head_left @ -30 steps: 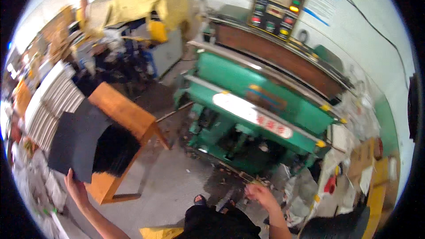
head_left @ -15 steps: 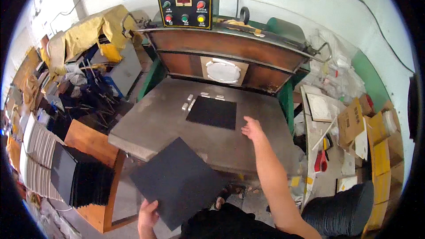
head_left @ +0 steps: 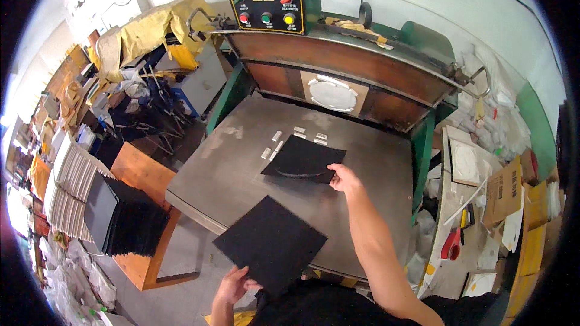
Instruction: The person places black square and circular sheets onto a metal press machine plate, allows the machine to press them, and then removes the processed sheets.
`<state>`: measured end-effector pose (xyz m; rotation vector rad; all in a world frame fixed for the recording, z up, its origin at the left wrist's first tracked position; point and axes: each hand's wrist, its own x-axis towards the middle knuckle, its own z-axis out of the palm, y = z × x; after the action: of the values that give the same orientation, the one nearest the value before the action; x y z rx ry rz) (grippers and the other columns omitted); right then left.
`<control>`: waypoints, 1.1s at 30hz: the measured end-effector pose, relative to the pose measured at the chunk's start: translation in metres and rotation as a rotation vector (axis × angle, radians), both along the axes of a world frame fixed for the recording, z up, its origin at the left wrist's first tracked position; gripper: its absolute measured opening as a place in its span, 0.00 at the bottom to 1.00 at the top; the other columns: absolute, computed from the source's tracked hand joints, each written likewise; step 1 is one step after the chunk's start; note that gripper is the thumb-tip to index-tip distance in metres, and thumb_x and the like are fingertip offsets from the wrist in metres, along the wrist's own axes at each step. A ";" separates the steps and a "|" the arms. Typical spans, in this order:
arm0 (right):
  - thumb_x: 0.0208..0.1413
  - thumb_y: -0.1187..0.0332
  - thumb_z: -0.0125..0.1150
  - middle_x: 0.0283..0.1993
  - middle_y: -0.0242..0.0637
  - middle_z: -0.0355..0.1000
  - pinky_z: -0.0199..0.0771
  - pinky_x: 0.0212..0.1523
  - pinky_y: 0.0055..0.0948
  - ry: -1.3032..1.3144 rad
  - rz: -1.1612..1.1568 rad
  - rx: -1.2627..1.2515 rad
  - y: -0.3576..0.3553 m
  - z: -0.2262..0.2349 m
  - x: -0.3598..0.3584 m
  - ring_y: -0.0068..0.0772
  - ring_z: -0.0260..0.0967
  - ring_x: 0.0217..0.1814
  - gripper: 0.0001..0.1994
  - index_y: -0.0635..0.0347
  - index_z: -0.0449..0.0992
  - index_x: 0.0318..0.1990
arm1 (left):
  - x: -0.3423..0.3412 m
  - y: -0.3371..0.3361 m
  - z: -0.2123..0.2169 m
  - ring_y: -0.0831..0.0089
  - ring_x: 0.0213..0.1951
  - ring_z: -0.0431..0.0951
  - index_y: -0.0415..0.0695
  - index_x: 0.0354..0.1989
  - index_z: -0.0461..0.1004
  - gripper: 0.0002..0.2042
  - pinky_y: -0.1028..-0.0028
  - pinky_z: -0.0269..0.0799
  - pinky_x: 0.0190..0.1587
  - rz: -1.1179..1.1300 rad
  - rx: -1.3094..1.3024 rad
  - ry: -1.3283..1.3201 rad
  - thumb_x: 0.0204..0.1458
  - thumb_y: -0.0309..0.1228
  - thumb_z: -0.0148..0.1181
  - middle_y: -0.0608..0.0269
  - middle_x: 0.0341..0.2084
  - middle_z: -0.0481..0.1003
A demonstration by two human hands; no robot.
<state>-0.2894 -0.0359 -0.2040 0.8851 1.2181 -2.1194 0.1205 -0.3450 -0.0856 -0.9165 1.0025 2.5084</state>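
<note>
On the grey press bed [head_left: 241, 145] lies a black square sheet [head_left: 302, 156], its near right corner pinched between the thumb and fingers of my right hand [head_left: 344, 178]. A curved cut shows along its near part, where the edge lifts slightly. Several small white blocks [head_left: 266, 153] sit by its far and left sides. Closer to me, my left hand [head_left: 234, 285] grips a second black square sheet [head_left: 272, 241] by its near left edge. That sheet hangs tilted over the bed's front edge. Behind the bed, the upright press head carries a plate with a white round form [head_left: 333, 94].
A stack of black sheets [head_left: 136, 217] stands on an orange wooden stand [head_left: 142, 166] at left, beside pale stacked sheets [head_left: 71, 187]. Green side arms [head_left: 423, 160] flank the bed. On the right-hand bench lie red-handled scissors [head_left: 451, 245] and a cardboard box [head_left: 504, 193]. A control panel [head_left: 266, 0] hangs above.
My right hand has reached the sheet on the bed and taken its near right corner. The sheet is now partly raised and shows a curved cut. The whole view has shifted.
</note>
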 end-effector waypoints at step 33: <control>0.51 0.66 0.61 0.54 0.43 0.70 0.69 0.56 0.36 0.597 -0.953 0.519 0.089 0.243 0.448 0.40 0.71 0.52 0.28 0.68 0.65 0.59 | -0.365 0.204 -0.121 0.49 0.68 0.52 0.40 0.58 0.65 0.26 0.41 0.39 0.68 -0.736 -1.942 0.738 0.49 0.34 0.58 0.48 0.63 0.61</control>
<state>0.1591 0.0534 0.0390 1.2800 1.9840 -3.0192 -0.2443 -0.1410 -0.2071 0.3416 3.1344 0.5500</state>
